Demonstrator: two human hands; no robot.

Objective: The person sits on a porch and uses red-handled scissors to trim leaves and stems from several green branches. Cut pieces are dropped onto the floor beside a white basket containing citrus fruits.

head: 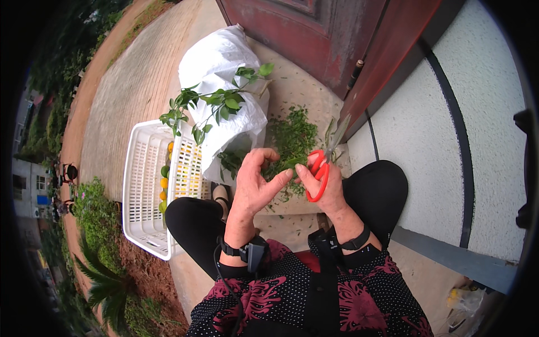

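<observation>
Red-handled scissors point(322, 182) are looped in my right hand point(326, 190), their metal blades pointing away from me. The thumb and fingers of that hand also pinch a green leaf point(298, 161). My left hand point(257, 182) is just left of the leaf, thumb and fingers apart, with nothing seen in its grasp. Beneath and beyond both hands lies a pile of green leaves point(294, 130) on the concrete. A white woven sack point(217, 52) slumps ahead to the left, its mouth towards me with dark leaves inside. One leafy branch point(219, 100) lies across the sack.
Left of the sack is a white plastic basket point(145, 181) holding several orange and green fruits point(164, 183). A worn red door point(303, 38) and a white wall point(438, 139) border the right side. My bent knees flank the leaf pile. A plastic bag point(465, 300) lies at lower right.
</observation>
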